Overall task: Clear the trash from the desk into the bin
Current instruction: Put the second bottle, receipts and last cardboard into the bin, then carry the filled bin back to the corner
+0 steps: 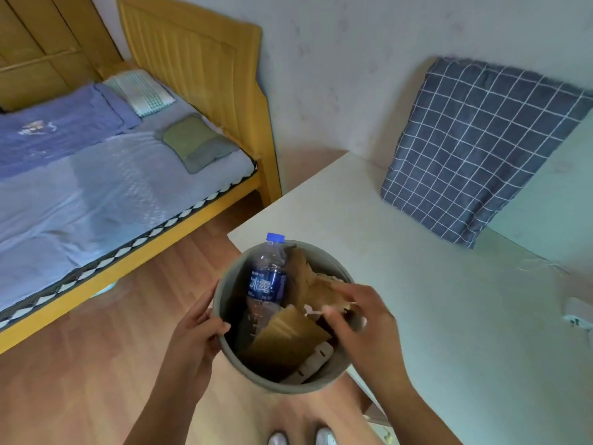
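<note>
A round grey bin (239,364) is held up beside the left edge of the pale desk (433,300). My left hand (195,335) grips its left rim, thumb inside. Standing in the bin are a clear plastic water bottle (268,284) with a blue cap and blue label, torn brown cardboard pieces (285,338) and a white slotted piece (316,361). My right hand (359,316) is over the bin's right rim, its fingers closed on a torn piece of brown cardboard (324,289).
A blue checked cushion (475,149) leans against the wall at the back of the desk. A white plug or adapter (577,316) lies at the desk's right edge. A bed with a yellow wooden frame (205,69) stands to the left across the wood floor (96,364).
</note>
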